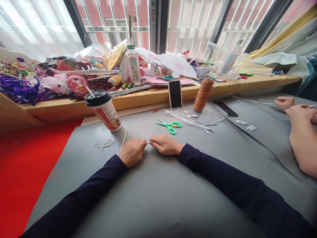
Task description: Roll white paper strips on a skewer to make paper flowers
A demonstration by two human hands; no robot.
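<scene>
Both of my hands meet near the middle of the grey table (153, 198), fingers closed. Between them shows a short bit of a thin white strip (148, 142); the rest of it is hidden in my fingers. My left hand (133, 151) pinches its left end, and my right hand (164, 144) pinches its right end. Just left of my left hand lies a thin wooden stick (124, 139). Beyond my right hand are green-handled scissors (169, 126), lying with blades pointing left. A bundle of long white strips (189, 120) lies behind the scissors.
A paper cup (105, 114) with a black lid and straw stands at left, near short white pieces (106, 144). A phone (175, 95) leans upright beside a brown twine spool (203, 96). Another phone (226, 108) lies flat. A co-worker's hands (300, 110) are at right. A cluttered ledge (138, 99) runs behind.
</scene>
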